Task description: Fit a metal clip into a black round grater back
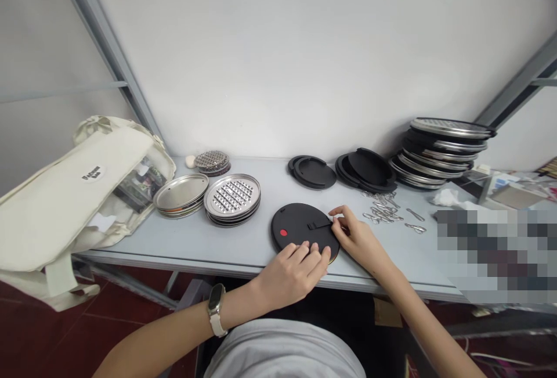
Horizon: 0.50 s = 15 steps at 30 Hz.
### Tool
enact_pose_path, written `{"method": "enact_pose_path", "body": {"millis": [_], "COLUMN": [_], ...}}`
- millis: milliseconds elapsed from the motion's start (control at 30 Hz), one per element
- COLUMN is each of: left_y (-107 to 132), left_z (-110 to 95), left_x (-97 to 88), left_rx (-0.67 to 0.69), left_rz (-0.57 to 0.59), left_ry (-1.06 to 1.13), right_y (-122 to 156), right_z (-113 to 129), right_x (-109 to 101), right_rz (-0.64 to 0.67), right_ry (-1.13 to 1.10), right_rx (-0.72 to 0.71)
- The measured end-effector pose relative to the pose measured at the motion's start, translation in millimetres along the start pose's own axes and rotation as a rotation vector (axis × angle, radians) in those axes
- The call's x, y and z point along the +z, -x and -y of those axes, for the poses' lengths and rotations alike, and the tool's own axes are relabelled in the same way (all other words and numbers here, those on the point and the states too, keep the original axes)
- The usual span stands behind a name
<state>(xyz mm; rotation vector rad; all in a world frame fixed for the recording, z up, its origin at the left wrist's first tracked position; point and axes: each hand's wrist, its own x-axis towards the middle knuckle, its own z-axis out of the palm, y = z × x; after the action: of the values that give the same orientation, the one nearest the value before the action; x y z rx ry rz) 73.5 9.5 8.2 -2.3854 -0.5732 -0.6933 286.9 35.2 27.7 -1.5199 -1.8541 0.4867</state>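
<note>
- One pale grey bench [130, 244] runs across the view below a white wall, with a metal frame at either end.
- One cream canvas tote bag [73, 192] lies at the bench's left end, its clear pocket showing printed cards; the far right of the bench is hidden by a pixelated blur.
- Several stacks stand along the back: a tall pile of steel grater discs with black rims [439, 151] at right, two sets of black round lids [313, 172] [365, 170] at centre, and a steel grater stack [232, 198] beside plain steel plates [180, 194] at left.
- One black round disc [302, 230] lies flat at the bench's front edge, apart from the stacks, with a metal rim showing under its lower right edge.
- Left hand [291, 273], wearing a white-strapped watch [216, 308], lies over the disc's lower edge, its fingers [304, 253] relaxed and resting on top, not clenched.
- Right hand [357, 238] sits at the disc's right edge, its fingers [336, 212] pinched on the rim, grasping it beside a small black tab [319, 225].
- One heap of small metal clips [382, 207] lies just right of that hand, with two loose ones [415, 214] [415, 227] beyond.
- One red dot [283, 232] marks the disc's left side.
</note>
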Motion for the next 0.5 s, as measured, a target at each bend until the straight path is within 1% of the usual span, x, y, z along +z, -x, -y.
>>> {"method": "enact_pose_path", "body": {"millis": [500], "left_y": [1.6], "left_z": [-1.4], "left_x": [2.5], "left_rx": [0.001], "left_rz": [0.013], "left_ry": [-0.001], "right_y": [-0.5], "right_z": [-0.9], "right_x": [0.9], "right_rz": [-0.001], "right_ry": [-0.009], "right_rx": [0.007]}}
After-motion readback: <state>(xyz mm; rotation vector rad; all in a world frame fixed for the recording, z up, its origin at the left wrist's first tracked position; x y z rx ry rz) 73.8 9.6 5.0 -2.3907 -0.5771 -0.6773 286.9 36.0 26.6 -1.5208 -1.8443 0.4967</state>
